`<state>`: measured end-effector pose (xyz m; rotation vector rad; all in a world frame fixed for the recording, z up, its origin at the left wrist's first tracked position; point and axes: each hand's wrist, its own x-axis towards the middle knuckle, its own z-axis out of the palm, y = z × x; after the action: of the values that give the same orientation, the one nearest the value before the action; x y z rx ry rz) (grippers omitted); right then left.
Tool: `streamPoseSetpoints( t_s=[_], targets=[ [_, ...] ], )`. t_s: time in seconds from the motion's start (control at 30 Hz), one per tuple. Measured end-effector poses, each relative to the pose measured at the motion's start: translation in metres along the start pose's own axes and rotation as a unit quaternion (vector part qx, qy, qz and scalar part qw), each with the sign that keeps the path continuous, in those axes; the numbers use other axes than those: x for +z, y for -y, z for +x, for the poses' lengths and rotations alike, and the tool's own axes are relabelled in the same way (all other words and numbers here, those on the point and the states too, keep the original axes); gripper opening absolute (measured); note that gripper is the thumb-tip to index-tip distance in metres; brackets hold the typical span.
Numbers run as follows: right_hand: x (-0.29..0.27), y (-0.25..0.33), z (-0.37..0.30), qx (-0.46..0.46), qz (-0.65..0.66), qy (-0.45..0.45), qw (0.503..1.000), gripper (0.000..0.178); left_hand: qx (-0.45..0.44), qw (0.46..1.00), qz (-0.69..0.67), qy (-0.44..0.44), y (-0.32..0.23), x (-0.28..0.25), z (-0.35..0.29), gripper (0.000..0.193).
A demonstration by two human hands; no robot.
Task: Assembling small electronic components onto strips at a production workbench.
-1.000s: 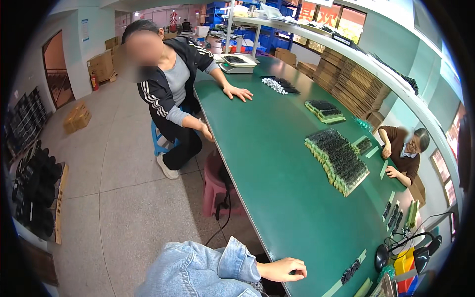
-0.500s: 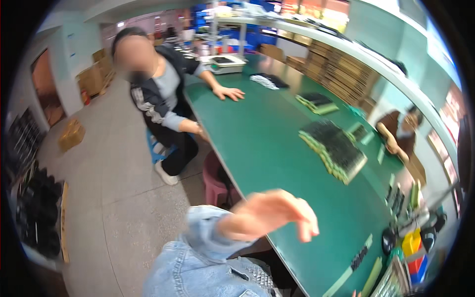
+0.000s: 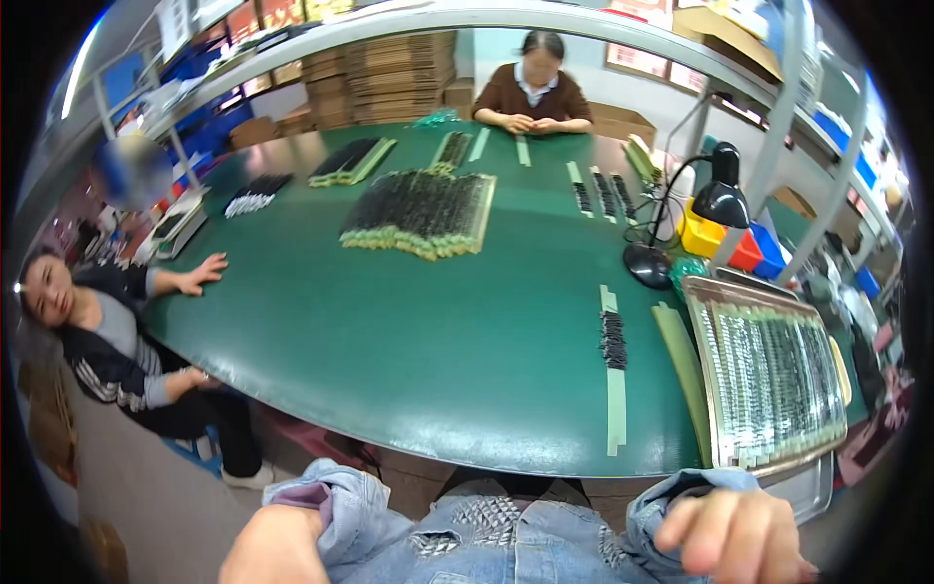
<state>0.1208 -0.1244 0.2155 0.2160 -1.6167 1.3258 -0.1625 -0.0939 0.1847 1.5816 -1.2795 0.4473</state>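
Note:
My left hand (image 3: 274, 547) is low at the left, off the table's near edge; its fingers run out of the picture. At the lower right hovers my right hand (image 3: 739, 535), loosely bent with fingers a little apart and nothing visible in it. Just beyond it stands a shallow tray (image 3: 702, 389) packed with rows of clear and pale-green strips. Left of the tray lies a long green strip bundle (image 3: 684, 365). Beside that, a pale-green strip (image 3: 616, 399) carries a row of small black pieces. Neither hand touches these.
The green table (image 3: 467, 331) bears a wide stack of black-and-green strips (image 3: 418, 214) and smaller stacks behind. A black desk lamp (image 3: 722, 190) stands near yellow, red and blue bins (image 3: 715, 234). One co-worker (image 3: 533, 92) sits opposite, another (image 3: 107, 331) at the left. An overhead shelf (image 3: 389, 21) spans the table.
The view has swung right, bringing the tray and lamp fully into sight. The raised hand over the table edge is no longer there; both hands are now low, at the near side.

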Motion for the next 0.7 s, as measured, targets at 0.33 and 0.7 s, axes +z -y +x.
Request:
streamPoseSetpoints(
  t_s=[0.33, 0.7],
  targets=[
    [-0.069, 0.062, -0.016, 0.307, -0.129, 0.275, 0.902, 0.063, -0.467, 0.722, 0.139, -0.491, 0.128, -0.013, -0.149, 0.039],
    [-0.447, 0.112, -0.037, 0.235, -0.642, -0.228, 0.694, 0.052, -0.374, 0.709, 0.235, -0.549, 0.138, 0.003, -0.167, 0.023]
  ],
)
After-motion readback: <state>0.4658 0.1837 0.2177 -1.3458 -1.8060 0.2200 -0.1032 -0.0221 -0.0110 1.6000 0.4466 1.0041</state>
